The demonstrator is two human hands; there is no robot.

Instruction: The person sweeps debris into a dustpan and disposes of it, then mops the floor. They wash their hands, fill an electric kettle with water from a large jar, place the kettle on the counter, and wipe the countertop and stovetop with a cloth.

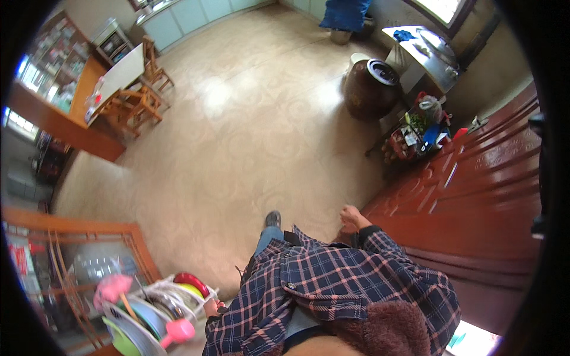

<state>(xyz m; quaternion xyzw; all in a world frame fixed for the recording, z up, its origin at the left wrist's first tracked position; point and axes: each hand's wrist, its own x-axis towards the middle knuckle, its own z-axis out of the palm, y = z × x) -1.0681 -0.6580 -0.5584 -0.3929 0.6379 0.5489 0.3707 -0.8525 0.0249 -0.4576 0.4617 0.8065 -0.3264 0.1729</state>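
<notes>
My right hand point(351, 218) is held out in front of my body, its fingers curled in with nothing visible in them. It is closest to the reddish-brown panelled door point(463, 184), with a gap between them. Low on the left, my left hand point(212, 307) hangs at my side, partly covered by the plaid sleeve. Its fingers look curled, and I see no object in it. Beside it stands a white dish rack point(202, 308) holding a red bowl point(191, 283), a pink ladle-like scoop point(178, 332) and a green item point(120, 338); whether the hand touches the rack is unclear.
A wood-framed glass cabinet point(136, 249) stands at lower left. Farther off are a table point(122, 71) with wooden chairs point(133, 110). On the right stand a big brown jar point(371, 92), a basket of vegetables point(409, 139) and a metal-topped counter point(427, 53). Patterned floor point(237, 136) stretches ahead.
</notes>
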